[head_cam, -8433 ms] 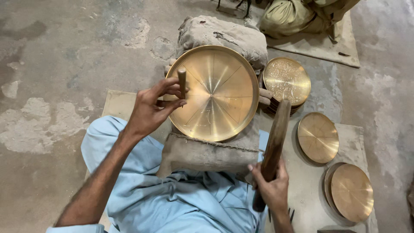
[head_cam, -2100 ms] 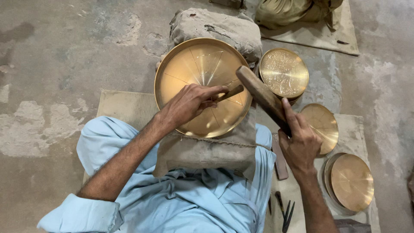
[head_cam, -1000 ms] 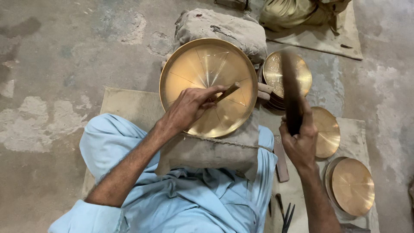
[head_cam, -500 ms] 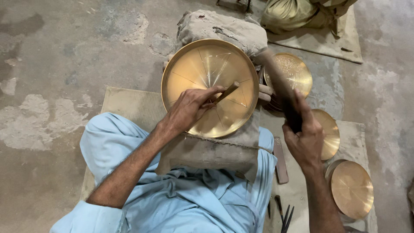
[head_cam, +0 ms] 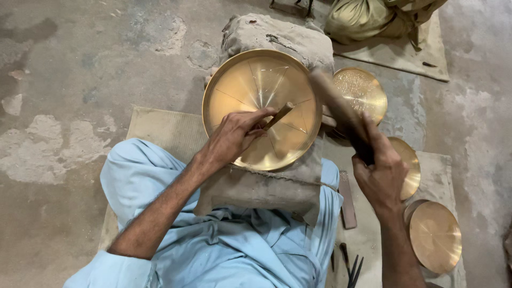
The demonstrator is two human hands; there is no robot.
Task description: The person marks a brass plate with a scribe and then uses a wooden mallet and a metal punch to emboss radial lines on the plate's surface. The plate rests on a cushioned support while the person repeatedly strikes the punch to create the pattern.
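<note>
Left hand (head_cam: 233, 137): closed around a short wooden-handled punch (head_cam: 278, 116); its tip rests on the inner face of the large brass plate (head_cam: 242, 90)
Right hand (head_cam: 380, 173): wrapped tight on the handle of a wooden mallet (head_cam: 335, 106); the mallet is blurred, raised above the plate's right rim
Large brass plate: round, shallow, scored with radial lines; it lies on a sackcloth cushion (head_cam: 266, 184) across the person's lap
Other plates: a patterned brass plate (head_cam: 361, 92) just right of the big one; a plain brass disc (head_cam: 434, 236) lower right on the mat (head_cam: 160, 125)
Floor (head_cam: 74, 69): rough, stained concrete
Small tools (head_cam: 352, 266): dark, thin, lying beside the light blue garment (head_cam: 224, 250)
</note>
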